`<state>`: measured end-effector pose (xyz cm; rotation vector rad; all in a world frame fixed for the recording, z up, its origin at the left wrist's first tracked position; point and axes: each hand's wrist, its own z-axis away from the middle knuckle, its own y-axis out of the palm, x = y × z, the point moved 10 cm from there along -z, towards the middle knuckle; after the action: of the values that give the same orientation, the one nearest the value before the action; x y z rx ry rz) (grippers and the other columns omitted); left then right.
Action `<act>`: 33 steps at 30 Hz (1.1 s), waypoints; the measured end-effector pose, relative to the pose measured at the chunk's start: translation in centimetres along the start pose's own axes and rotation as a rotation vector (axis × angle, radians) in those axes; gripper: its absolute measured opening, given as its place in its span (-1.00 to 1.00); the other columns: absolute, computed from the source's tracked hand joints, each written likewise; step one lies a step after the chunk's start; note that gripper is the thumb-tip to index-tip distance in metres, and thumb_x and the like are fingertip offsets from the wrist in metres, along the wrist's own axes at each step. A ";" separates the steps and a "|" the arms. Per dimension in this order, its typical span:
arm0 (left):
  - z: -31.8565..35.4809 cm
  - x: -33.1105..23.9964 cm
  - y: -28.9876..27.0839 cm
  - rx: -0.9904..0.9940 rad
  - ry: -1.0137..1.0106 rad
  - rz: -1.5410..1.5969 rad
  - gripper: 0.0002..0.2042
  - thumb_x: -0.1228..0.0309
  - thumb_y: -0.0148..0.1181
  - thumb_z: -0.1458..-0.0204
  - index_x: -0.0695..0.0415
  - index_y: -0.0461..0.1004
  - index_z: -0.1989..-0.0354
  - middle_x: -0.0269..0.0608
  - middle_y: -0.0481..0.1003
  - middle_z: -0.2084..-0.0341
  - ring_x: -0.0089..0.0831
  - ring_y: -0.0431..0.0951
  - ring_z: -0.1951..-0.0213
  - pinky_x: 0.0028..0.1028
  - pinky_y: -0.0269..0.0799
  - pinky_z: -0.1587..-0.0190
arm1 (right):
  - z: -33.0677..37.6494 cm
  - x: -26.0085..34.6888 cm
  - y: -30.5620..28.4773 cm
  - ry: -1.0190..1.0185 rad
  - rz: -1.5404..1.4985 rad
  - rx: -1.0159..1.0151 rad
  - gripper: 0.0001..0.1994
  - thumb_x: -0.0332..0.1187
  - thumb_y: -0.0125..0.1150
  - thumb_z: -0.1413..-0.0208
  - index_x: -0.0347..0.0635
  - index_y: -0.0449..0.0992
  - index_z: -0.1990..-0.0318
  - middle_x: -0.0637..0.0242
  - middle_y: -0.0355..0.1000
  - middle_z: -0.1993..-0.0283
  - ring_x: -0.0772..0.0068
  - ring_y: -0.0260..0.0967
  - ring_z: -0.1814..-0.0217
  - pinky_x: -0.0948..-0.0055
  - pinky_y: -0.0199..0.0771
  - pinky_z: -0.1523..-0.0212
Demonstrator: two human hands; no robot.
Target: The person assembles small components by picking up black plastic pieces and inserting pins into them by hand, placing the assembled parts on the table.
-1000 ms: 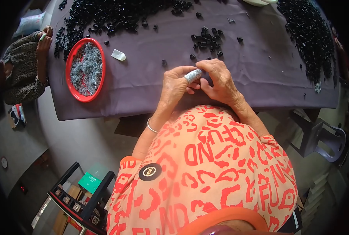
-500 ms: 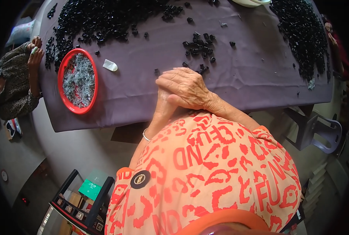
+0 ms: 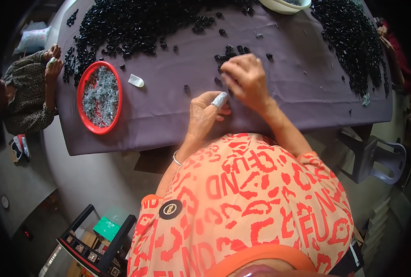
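Note:
My left hand [image 3: 202, 114] is near the table's front edge, its fingers curled in. A whitish-grey wrap [image 3: 220, 99] covers one of its digits; whatever the curled fingers may hold is hidden. Ahead and to the right, my right hand [image 3: 250, 82] reaches over a small cluster of black plastic pieces [image 3: 221, 58], partly covering it. Its fingers bend down but are smeared by motion, so I cannot see if a piece is between them. Single black pieces lie close by, one [image 3: 218, 81] between the hands and another [image 3: 186, 88] beyond my left hand.
A red oval basin [image 3: 80, 99] of grey scraps and a white finger cot [image 3: 136, 81] lie to the left. Large heaps of black pieces [image 3: 122, 27] cover the far side and right. A pale bowl [image 3: 284, 6] stands far back. Other people sit at both sides; a grey chair [image 3: 381, 159] is right.
My hands have come apart from being clasped together. The right one has moved forward over the black pieces; the left stays near the edge, its wrapped digit now showing. The view has shifted slightly.

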<state>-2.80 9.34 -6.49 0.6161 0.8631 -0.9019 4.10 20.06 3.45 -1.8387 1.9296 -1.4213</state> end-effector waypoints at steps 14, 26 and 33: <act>0.9 -4.7 -4.4 -0.255 0.553 -0.723 -0.72 0.63 0.04 0.11 0.19 0.52 0.18 -0.31 0.48 0.59 -0.63 0.45 0.60 -0.61 0.36 0.55 | 0.9 -2.8 -0.1 -0.161 0.151 0.167 -0.80 -0.41 0.29 0.19 -0.04 0.48 0.33 0.44 0.36 0.26 0.37 0.31 0.14 0.35 0.24 0.17; 1.5 -8.1 -0.2 -0.369 0.793 -0.873 -0.80 0.52 0.27 0.16 0.13 0.53 0.29 -0.22 0.41 0.57 -0.41 0.44 0.57 -0.43 0.37 0.47 | -2.7 -6.2 -0.5 0.010 0.086 0.071 -0.87 -0.39 0.24 0.11 -0.04 0.49 0.34 0.45 0.40 0.30 0.33 0.31 0.19 0.30 0.25 0.18; 0.5 -6.5 2.0 -0.278 0.706 -0.926 -0.69 0.48 0.23 0.13 0.11 0.44 0.14 -0.14 0.42 0.40 -0.16 0.48 0.40 -0.29 0.42 0.35 | -5.2 -7.0 4.8 0.004 0.352 0.331 -0.92 -0.34 0.20 0.09 -0.03 0.48 0.40 0.44 0.35 0.34 0.34 0.28 0.15 0.32 0.22 0.19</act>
<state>-3.09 12.70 -0.50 0.2551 1.9650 -1.3710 -0.91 27.76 -0.43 -1.2815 1.7748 -1.5092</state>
